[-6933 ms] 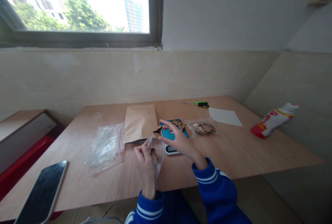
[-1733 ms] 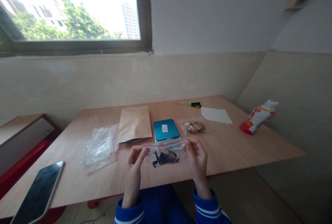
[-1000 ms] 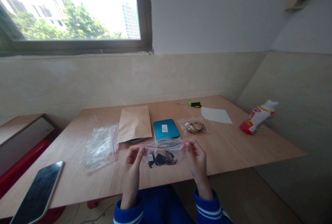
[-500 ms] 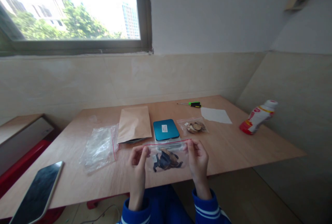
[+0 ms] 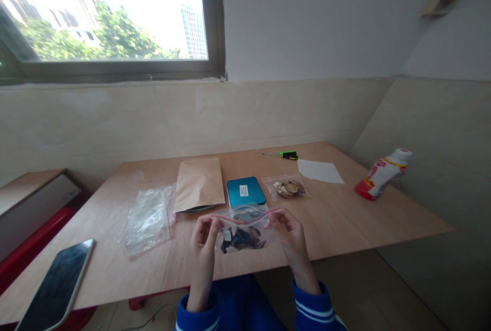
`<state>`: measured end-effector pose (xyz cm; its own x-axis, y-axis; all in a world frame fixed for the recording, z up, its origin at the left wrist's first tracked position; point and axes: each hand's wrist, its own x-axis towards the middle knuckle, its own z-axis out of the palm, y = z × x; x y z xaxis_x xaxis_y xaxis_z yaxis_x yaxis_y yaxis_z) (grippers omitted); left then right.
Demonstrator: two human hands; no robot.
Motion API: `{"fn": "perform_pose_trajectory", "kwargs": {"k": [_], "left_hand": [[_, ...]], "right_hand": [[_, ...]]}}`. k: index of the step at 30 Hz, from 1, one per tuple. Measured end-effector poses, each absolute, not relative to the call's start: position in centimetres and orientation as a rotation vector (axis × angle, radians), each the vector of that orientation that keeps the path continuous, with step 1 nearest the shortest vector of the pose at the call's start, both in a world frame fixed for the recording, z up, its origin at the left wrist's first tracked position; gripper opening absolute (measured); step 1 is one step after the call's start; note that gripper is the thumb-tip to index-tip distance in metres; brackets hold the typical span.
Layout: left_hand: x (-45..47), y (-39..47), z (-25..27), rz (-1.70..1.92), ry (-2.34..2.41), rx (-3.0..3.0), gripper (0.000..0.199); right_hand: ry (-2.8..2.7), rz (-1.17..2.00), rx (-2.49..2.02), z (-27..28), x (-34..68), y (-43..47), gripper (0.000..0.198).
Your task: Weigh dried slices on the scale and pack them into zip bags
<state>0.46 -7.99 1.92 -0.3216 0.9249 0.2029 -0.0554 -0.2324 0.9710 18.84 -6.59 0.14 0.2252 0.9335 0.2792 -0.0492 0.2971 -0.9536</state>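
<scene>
Clock positions are read from the clear plastic zip bag (image 5: 248, 233) in hand, 12 being the far side. Writing: the white rectangular label (image 5: 227, 236) on this bag is too small to read, as is the print on the white sticker (image 5: 243, 191) of the teal, rounded-square plate (image 5: 254, 194) at 12. The white plastic bottle (image 5: 383, 173) with red base and yellow band, between 2 and 3, carries lettering that cannot be made out. The left hand (image 5: 203, 241) and the right hand (image 5: 290, 231) each pinch one upper corner of the bag, over the near part of the pale wood-grain table (image 5: 353, 218); its red seal line (image 5: 245, 222) sags mid-span, and dark, curled, irregular pieces (image 5: 242, 240) lie inside. At 2, a second clear zip bag (image 5: 271, 184) contains tan, roundish slices (image 5: 290, 189), with a plain white sheet (image 5: 321, 171) beyond. At 10, a matte brown paper pouch (image 5: 200, 183) lies flat; at 9, a crinkled clear plastic bag (image 5: 148, 218) with a red strip.
</scene>
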Motion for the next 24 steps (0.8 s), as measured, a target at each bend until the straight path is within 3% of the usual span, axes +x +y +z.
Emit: {"fn": "perform_pose_trajectory", "kwargs": {"k": [17, 24], "left_hand": [[0.18, -7.93, 1.54, 1.67, 1.267, 1.12, 0.025], [0.48, -8.31, 1.7, 1.774, 1.319, 1.156, 0.022]], "right_hand": [[-1.086, 0.674, -0.994, -0.19, 19.37, -6.43, 0.017], [-0.982, 0.752, -0.986, -0.3, 18.74, -6.6, 0.02]]}}
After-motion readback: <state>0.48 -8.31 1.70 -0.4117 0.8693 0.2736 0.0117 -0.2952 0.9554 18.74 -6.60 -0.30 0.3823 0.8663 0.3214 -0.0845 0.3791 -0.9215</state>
